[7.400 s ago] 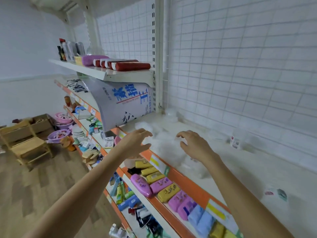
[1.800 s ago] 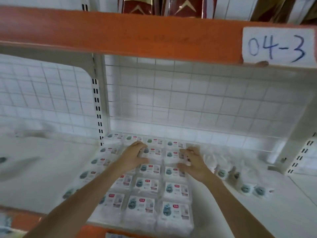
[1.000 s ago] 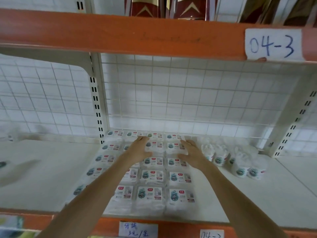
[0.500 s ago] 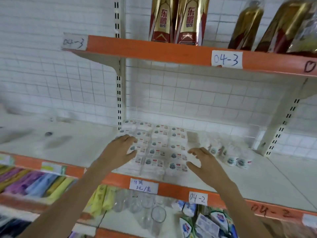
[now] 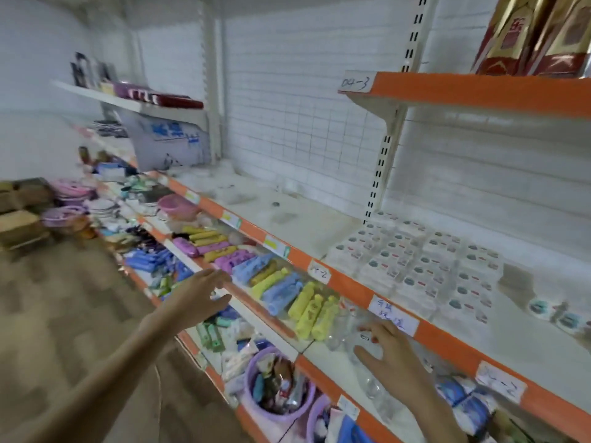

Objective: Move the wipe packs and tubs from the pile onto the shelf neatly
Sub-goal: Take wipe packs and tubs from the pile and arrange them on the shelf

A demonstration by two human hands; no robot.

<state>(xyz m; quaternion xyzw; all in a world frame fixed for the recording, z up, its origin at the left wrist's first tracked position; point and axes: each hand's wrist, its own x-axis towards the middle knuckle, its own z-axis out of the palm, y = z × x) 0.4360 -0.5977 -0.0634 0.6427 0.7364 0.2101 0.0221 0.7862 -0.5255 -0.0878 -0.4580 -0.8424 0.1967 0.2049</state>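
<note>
White wipe packs (image 5: 419, 263) lie in neat rows on the white shelf (image 5: 307, 225) with the orange front edge. A few small round tubs (image 5: 556, 314) stand to their right. Further left on the same shelf sits a loose whitish pile (image 5: 220, 183) of packs, blurred. My left hand (image 5: 198, 295) is in the air in front of the lower shelves, fingers spread, holding nothing. My right hand (image 5: 390, 350) hovers below the shelf edge near the handwritten label (image 5: 391, 314), fingers relaxed and holding nothing.
Below are shelves with coloured cases (image 5: 275, 282), purple buckets (image 5: 275, 388) of small goods and clear cups (image 5: 348, 327). An upper orange shelf (image 5: 479, 91) holds red and gold bags. Wooden crates (image 5: 19, 212) stand on the floor at far left.
Both hands have come off the rows of wipe packs and dropped below the shelf edge. The view has swung left along the aisle, toward the loose pile.
</note>
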